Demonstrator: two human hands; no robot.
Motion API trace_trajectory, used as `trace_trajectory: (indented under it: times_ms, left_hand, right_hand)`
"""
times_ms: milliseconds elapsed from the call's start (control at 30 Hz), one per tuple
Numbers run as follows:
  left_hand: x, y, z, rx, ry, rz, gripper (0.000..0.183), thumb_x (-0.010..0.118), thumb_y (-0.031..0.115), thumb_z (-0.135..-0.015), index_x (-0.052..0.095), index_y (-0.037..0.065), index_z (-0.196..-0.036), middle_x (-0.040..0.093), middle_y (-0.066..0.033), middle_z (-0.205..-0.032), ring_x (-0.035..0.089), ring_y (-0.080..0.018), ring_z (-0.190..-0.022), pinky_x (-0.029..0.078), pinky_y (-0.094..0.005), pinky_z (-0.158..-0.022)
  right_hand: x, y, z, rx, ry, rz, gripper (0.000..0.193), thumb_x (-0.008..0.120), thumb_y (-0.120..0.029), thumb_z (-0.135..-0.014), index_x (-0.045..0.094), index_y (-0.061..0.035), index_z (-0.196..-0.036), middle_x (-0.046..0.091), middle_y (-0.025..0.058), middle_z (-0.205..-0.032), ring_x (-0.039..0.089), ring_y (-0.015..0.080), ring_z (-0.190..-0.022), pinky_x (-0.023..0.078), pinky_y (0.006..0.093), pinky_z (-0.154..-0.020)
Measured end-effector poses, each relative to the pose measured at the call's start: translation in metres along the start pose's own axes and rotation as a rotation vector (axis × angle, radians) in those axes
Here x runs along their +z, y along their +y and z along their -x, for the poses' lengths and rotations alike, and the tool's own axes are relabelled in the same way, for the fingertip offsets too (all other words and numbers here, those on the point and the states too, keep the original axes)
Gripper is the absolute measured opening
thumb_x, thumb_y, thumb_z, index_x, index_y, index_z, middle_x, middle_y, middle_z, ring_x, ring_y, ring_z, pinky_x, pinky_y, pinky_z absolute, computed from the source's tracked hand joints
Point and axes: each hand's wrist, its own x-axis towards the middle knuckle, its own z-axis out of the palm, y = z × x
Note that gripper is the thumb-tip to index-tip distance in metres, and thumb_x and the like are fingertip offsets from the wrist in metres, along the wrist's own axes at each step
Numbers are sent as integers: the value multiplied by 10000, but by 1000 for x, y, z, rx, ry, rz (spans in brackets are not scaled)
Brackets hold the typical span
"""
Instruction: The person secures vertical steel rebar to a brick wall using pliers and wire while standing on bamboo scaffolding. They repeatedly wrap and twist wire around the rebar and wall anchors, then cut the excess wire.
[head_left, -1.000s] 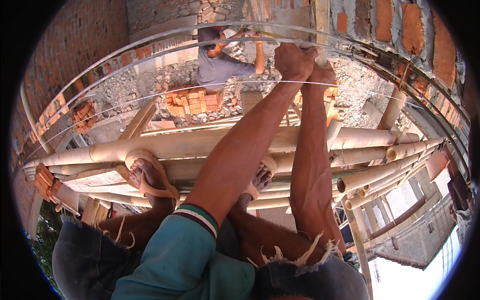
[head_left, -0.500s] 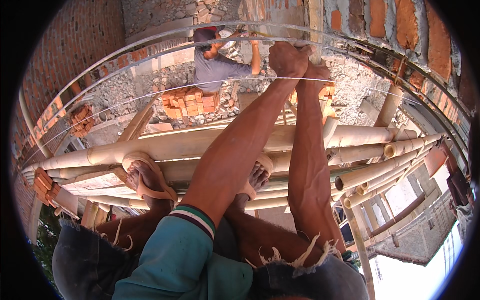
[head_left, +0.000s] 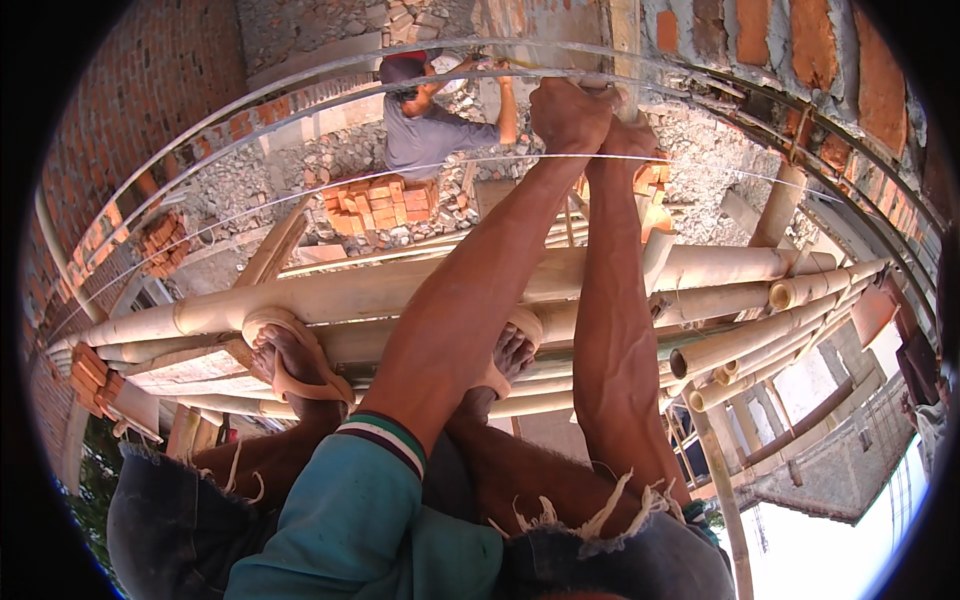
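My left hand [head_left: 568,117] is closed in a fist at the upper middle, its knuckles by the long grey metal rods [head_left: 470,82]. Close against it on the right, and partly behind it, is my right hand [head_left: 630,138], its fingers curled too. What they grip is mostly hidden; a small pale end shows between them, in front of a wooden post [head_left: 627,38]. A thin white string [head_left: 450,160] crosses the view at my wrists. My sandalled feet [head_left: 298,355] rest on bamboo poles [head_left: 370,292] below my arms.
A co-worker [head_left: 425,130] in a grey shirt and dark cap is below, beside stacked bricks [head_left: 380,205] and rubble [head_left: 300,165]. More bricks [head_left: 92,380] lie at the scaffold's left end. Brick walls [head_left: 150,100] rise at left and right. Cut bamboo ends [head_left: 680,363] jut out at right.
My closed hands have shifted very slightly left and up, and the whole view has moved a little with them. The co-worker's arms stay raised in front.
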Motion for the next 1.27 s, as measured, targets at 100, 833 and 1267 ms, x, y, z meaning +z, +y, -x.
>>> trace_trajectory:
  times_ms: [100,833,1267]
  left_hand:
    - [0,0,-1,-53,-28,-8,352,927,281,-682,819,66,-940,783,-138,-893,759,-234,-806,595,-347,-780]
    - [-3,3,-2,98,-85,-43,468,894,373,-704,762,59,-1025,766,-134,-905,747,-282,-834,588,-402,-756]
    - [0,5,3,108,-34,72,385,885,268,-696,751,116,-1023,749,-65,-786,738,-260,-779,578,-400,-744]
  right_hand:
    - [-3,-3,0,144,-12,-390,635,806,-220,-822,572,219,-1216,724,254,-924,715,301,-845,566,398,-760]
    - [3,15,-6,-296,-1,207,708,837,-348,-820,588,226,-1152,724,245,-880,733,307,-839,568,391,-890]
    - [-3,-13,2,59,8,-151,708,851,-332,-808,595,191,-1211,733,256,-914,738,303,-849,573,393,-812]
